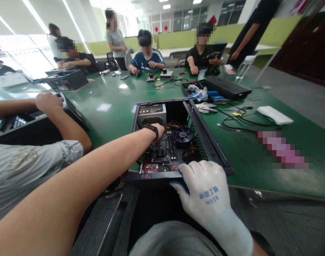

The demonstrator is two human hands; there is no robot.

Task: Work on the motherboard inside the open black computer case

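Head view, near to far. Grey cloth (175,240) fills the bottom centre of the frame. Above it, right of centre, the right hand (205,188) wears a white work glove printed "N518" in blue; its fingers curl over the near edge of an open desktop computer case (149,180), gripping that rim. The case lies at the centre of the frame, its near end jutting past the table edge. From the lower left, a bare forearm crosses to the left hand (160,132), which wears a black wristband (153,129) and reaches inside the case beside the power supply unit (152,112); its fingertips are hidden, so their grip cannot be told. Right of this hand sits a round cooling fan (182,135); below lies the motherboard (159,156).

At left, a co-worker's hand (49,102) rests at the top of a second computer case (40,132). At right, a pink object (282,149), blurred, lies on the green table (258,177), with a white pouch (276,115) and black cables (226,124) above it. Farther up are a knitted glove (206,107) and a black panel (226,87). Along the far side sit a person in blue (146,60) and a person in black (201,53).
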